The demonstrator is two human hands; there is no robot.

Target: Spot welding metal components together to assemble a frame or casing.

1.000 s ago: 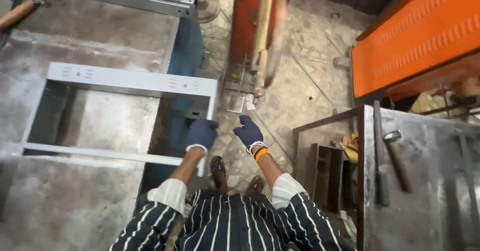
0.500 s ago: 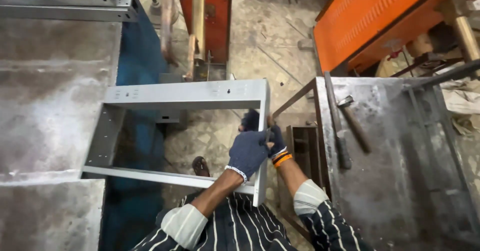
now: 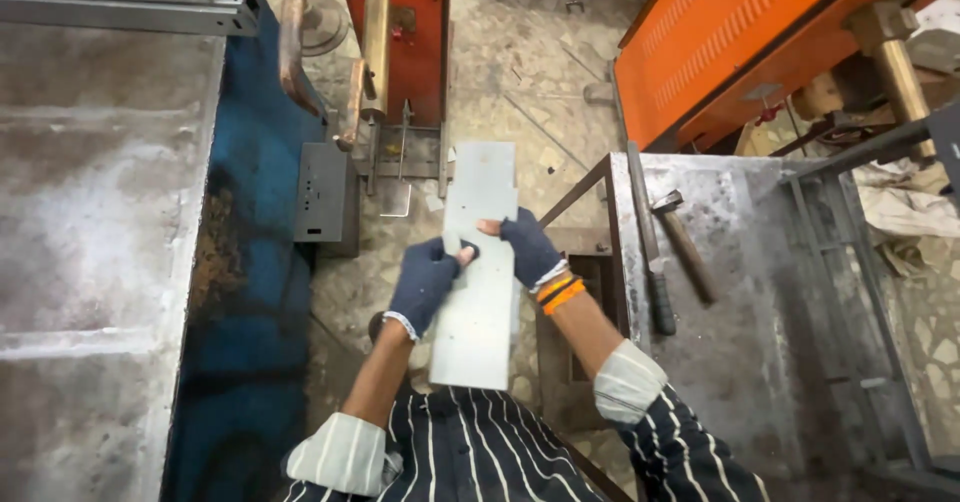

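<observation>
Between both hands' fingers (image 3: 470,254), metal panel (image 3: 475,292)

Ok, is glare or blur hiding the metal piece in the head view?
Head view: sharp, evenly lit, no blur; the flat metal piece looks pale but its edges and notch read clearly between the left hand and right hand; only soft sheen on the table top.

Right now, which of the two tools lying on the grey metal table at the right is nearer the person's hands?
The long dark bar along the table's left edge; the hammer lies just beyond it, farther from the right hand.
</observation>
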